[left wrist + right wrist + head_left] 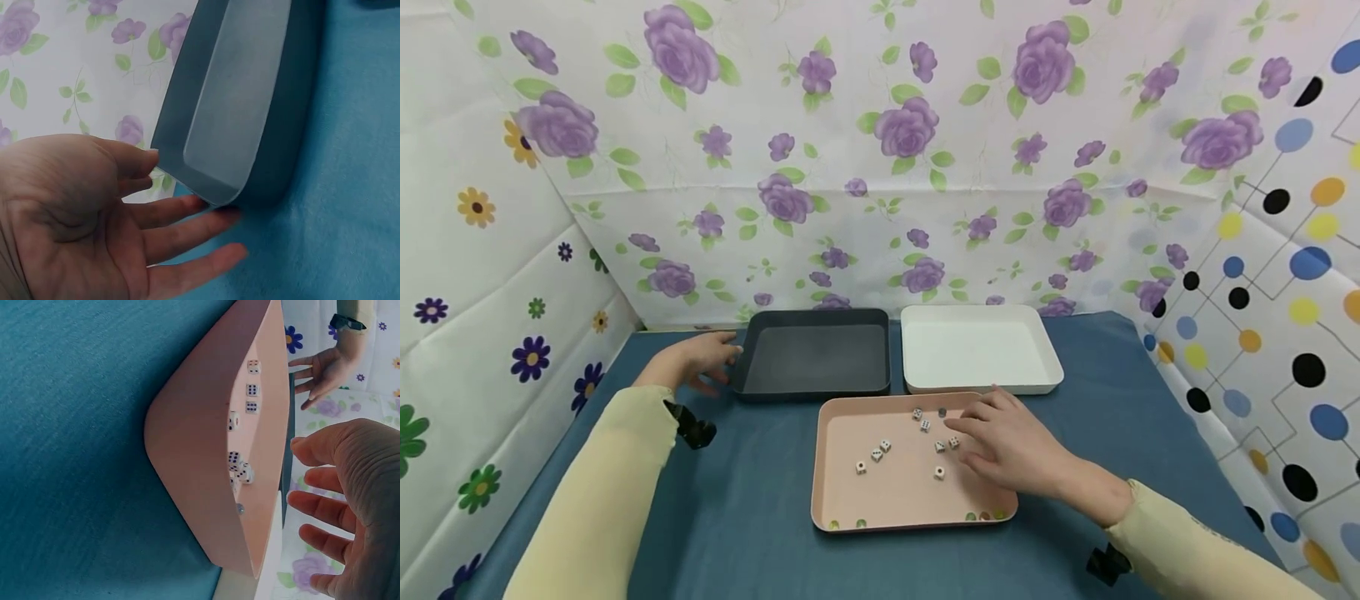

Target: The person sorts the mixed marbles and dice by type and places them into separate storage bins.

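Note:
A pink tray (pixel 895 502) holds several white dice (pixel 939 472) with dark pips. Small round glassy pieces, like marbles (pixel 833 525), lie along its front edge, and a grey-blue one (pixel 942 412) sits near its back. Over the tray's right side hovers my right hand (pixel 1011 442), fingers relaxed and holding nothing. My left hand (pixel 703 357) is at the left end of a dark grey tray (pixel 816 354). In the left wrist view its fingers (pixel 187 231) extend by that tray's corner; whether they touch it I cannot tell.
Behind the pink tray and right of the dark one stands a white tray (pixel 977 346). A blue cloth (pixel 752 500) covers the table. Patterned sheets (pixel 865 167) hang at the back and both sides.

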Demonstrator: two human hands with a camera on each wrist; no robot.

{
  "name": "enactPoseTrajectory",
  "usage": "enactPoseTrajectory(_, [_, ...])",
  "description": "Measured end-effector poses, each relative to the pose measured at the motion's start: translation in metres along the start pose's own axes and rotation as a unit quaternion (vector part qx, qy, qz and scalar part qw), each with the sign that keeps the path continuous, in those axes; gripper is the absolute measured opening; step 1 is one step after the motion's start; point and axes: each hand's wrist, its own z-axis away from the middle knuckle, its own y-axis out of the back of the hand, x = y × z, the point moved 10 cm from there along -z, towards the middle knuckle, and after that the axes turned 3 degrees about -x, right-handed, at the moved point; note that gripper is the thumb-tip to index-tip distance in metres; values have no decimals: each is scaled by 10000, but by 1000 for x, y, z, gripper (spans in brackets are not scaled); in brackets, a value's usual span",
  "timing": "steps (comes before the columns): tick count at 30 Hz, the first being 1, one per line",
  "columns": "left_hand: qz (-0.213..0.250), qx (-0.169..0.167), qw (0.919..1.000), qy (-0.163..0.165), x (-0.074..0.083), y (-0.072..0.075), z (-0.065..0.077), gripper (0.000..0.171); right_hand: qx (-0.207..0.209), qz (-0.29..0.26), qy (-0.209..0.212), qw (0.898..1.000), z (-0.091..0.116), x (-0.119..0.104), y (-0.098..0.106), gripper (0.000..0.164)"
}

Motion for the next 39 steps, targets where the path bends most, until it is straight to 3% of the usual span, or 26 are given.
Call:
enactPoseTrajectory(6, [623, -222, 9975, 257, -6, -2, -9, 67, -76, -43, 108, 9999, 0, -2, -9, 41])
enactPoseTrajectory(20, [947, -462, 9941, 271, -15, -7, -16, 68, -83, 11, 203, 9998, -3, -6, -18, 27])
enactPoseTrajectory(30, [1054, -642, 9919, 303, -15, -9, -22, 70, -148, 178, -733, 9970, -2, -4, -28, 24])
enactPoseTrajectory(39, [1180, -704, 9895, 456, -13, -11, -22, 71, -3, 313, -1107, 9934, 1, -5, -38, 17])
